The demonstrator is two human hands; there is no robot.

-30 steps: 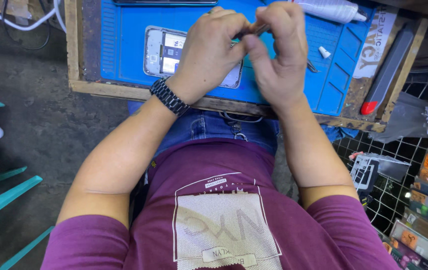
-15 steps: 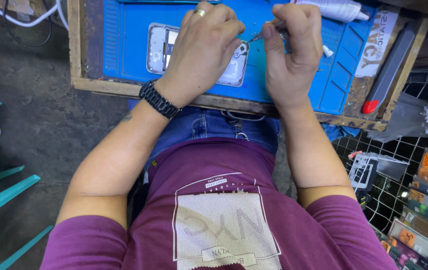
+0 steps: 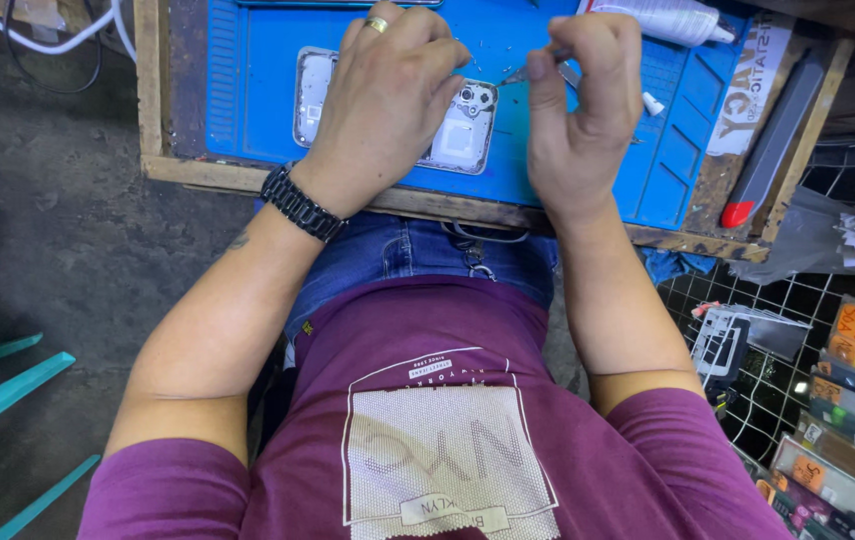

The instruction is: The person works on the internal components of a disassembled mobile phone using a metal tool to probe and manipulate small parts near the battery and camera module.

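Observation:
An opened phone body (image 3: 463, 125), silver with its camera cluster showing, lies face down on a blue work mat (image 3: 248, 90). My left hand (image 3: 383, 95), with a ring and a black wrist watch, presses down on the phone and covers its middle. My right hand (image 3: 583, 110) is closed around thin metal tweezers (image 3: 533, 68), whose tip points left toward the phone's camera end without touching it.
A white glue bottle (image 3: 663, 18) lies at the mat's far right. A dark tool with a red tip (image 3: 773, 145) rests on the wooden tray's right side (image 3: 718, 240). Wire racks with packaged goods (image 3: 828, 400) stand at the right; teal chair legs (image 3: 8, 390) at the left.
My hands have drawn apart. The left hand slid left onto the phone, the right hand lifted away with the tweezers, and the phone's camera end is now uncovered.

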